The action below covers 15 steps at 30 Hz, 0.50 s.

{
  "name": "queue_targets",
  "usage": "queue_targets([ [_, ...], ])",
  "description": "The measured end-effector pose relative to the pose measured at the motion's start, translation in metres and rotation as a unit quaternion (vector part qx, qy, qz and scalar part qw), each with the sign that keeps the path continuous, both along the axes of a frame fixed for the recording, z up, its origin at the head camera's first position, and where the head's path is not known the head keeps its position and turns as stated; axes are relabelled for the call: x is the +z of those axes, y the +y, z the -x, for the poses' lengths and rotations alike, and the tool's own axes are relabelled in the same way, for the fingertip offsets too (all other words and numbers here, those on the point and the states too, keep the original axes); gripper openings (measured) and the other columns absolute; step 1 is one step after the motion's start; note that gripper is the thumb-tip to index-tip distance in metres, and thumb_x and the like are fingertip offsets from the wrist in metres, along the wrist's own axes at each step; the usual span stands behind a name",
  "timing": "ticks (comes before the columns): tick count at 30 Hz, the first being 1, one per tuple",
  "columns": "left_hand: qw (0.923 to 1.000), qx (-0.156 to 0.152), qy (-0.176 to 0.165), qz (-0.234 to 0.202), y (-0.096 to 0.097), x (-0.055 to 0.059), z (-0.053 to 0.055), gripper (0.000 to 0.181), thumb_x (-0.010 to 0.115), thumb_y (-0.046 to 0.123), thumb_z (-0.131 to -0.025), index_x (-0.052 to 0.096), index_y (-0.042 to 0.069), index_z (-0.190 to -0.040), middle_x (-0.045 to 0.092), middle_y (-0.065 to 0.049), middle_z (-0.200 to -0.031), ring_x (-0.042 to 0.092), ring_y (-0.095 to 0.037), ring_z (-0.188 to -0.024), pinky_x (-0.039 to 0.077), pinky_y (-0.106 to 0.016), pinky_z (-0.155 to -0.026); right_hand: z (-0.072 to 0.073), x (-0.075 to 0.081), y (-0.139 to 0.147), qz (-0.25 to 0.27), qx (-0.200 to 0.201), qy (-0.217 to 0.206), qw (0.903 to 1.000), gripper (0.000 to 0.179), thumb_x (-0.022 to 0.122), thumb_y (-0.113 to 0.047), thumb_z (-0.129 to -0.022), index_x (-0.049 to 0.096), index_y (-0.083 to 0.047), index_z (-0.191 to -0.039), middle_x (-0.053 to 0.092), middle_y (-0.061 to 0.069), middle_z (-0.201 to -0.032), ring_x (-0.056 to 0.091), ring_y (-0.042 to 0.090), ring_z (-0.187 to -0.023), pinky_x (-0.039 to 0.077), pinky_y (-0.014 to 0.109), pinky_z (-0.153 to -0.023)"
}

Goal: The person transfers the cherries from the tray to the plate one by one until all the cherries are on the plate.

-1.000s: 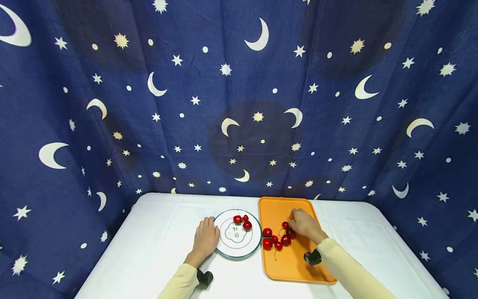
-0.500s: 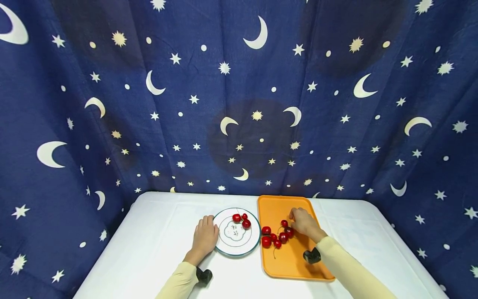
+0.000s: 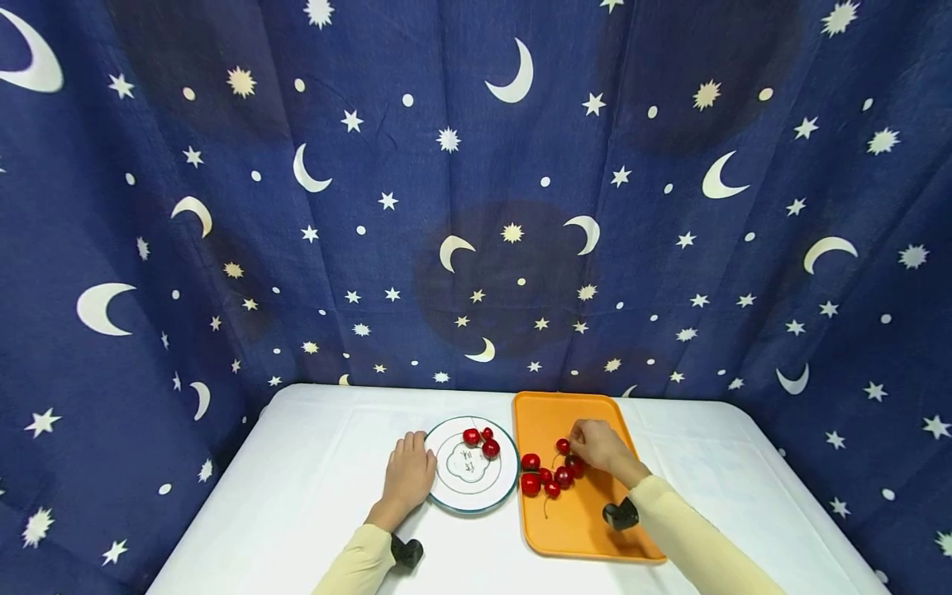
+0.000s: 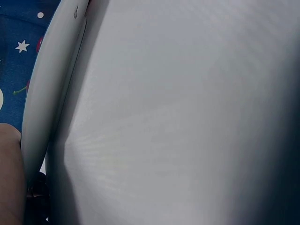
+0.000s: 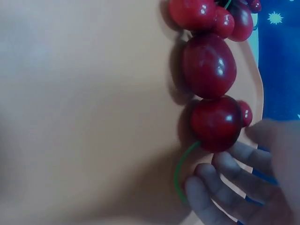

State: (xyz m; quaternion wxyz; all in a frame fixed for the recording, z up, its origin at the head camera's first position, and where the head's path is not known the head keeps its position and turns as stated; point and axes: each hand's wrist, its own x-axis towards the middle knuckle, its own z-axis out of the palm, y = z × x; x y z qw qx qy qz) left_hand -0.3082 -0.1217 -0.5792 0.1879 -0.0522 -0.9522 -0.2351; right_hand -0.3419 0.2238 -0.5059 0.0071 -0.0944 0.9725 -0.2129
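A white plate [image 3: 470,496] with a blue-green rim holds 3 red cherries [image 3: 490,449]. My left hand [image 3: 409,473] rests at its left edge, fingers lying straight and thumb at the rim; the left wrist view shows the plate's side [image 4: 47,89] close by. On the orange tray [image 3: 580,529] lies a cluster of several cherries [image 3: 564,477]. My right hand [image 3: 601,446] reaches over its right end. In the right wrist view, loosely bent fingers [image 5: 225,171] sit right at a dark red cherry [image 5: 215,123] with a green stem, thumb on its other side.
The tray stands to the right of the plate on a white-covered table [image 3: 320,463]. A dark blue curtain [image 3: 476,248] with moons and stars hangs behind and at both sides. Black wrist cameras [image 3: 621,514] sit under both cream sleeves.
My right hand has shifted slightly left and down toward the right end of the cherry cluster, its fingertips now overlapping the cherries there. The left hand and plate have stayed in place.
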Motion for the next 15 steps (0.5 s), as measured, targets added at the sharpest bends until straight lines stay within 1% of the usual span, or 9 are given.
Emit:
queue_targets([
  [2, 1.0000, 0.001, -0.005, -0.001, -0.001, -0.001, 0.001, 0.034, 0.048, 0.018, -0.101, 0.055, -0.003, -0.127, 0.057, -0.016, -0.110, 0.049, -0.027, -0.093, 0.044, -0.042, -0.082, 0.000, -0.002, -0.001, 0.000, -0.007, -0.005, 1.0000, 0.013, 0.063, -0.018, -0.096, 0.067, -0.006, -0.093, 0.058, 0.002, -0.073, 0.051, 0.015, -0.064, 0.040, 0.028, -0.060],
  [4, 1.0000, 0.002, -0.006, 0.000, -0.001, -0.002, 0.002, 0.034, 0.049, 0.019, -0.101, 0.055, -0.002, -0.128, 0.057, -0.016, -0.110, 0.049, -0.026, -0.093, 0.044, -0.042, -0.082, 0.001, -0.002, -0.004, -0.007, -0.014, -0.013, 0.9998, 0.022, 0.062, -0.028, -0.100, 0.068, -0.006, -0.099, 0.062, 0.002, -0.077, 0.054, 0.015, -0.067, 0.042, 0.029, -0.061],
  [6, 1.0000, 0.001, -0.006, 0.002, -0.002, -0.001, 0.001, 0.034, 0.049, 0.018, -0.101, 0.055, -0.003, -0.127, 0.057, -0.016, -0.110, 0.049, -0.026, -0.092, 0.044, -0.042, -0.081, 0.001, -0.003, -0.006, -0.014, -0.020, -0.018, 0.9995, 0.029, 0.062, -0.036, -0.101, 0.068, -0.008, -0.102, 0.065, 0.001, -0.079, 0.055, 0.014, -0.068, 0.043, 0.030, -0.060],
  [9, 1.0000, 0.001, -0.005, 0.000, -0.001, 0.002, -0.002, 0.033, 0.050, 0.016, -0.100, 0.055, -0.004, -0.127, 0.057, -0.016, -0.109, 0.048, -0.026, -0.091, 0.044, -0.041, -0.080, 0.000, -0.002, -0.010, -0.015, -0.028, -0.023, 0.9992, 0.035, 0.063, -0.045, -0.099, 0.067, -0.011, -0.103, 0.066, -0.002, -0.076, 0.057, 0.013, -0.068, 0.044, 0.030, -0.061],
  [11, 1.0000, 0.000, -0.004, 0.001, 0.000, 0.004, -0.004, 0.032, 0.051, 0.015, -0.100, 0.056, -0.004, -0.126, 0.057, -0.016, -0.108, 0.048, -0.025, -0.091, 0.044, -0.040, -0.079, 0.001, -0.004, -0.013, -0.011, -0.031, -0.022, 0.9992, 0.037, 0.065, -0.048, -0.097, 0.066, -0.011, -0.104, 0.063, -0.003, -0.073, 0.056, 0.012, -0.066, 0.041, 0.029, -0.060],
  [15, 1.0000, 0.000, -0.003, 0.000, 0.000, 0.004, -0.004, 0.033, 0.049, 0.015, -0.100, 0.056, -0.004, -0.126, 0.057, -0.016, -0.108, 0.048, -0.027, -0.092, 0.044, -0.040, -0.079, 0.001, -0.004, -0.019, -0.009, -0.033, -0.017, 0.9993, 0.046, 0.069, -0.051, -0.093, 0.064, -0.010, -0.113, 0.061, -0.004, -0.079, 0.055, 0.011, -0.068, 0.041, 0.029, -0.063],
])
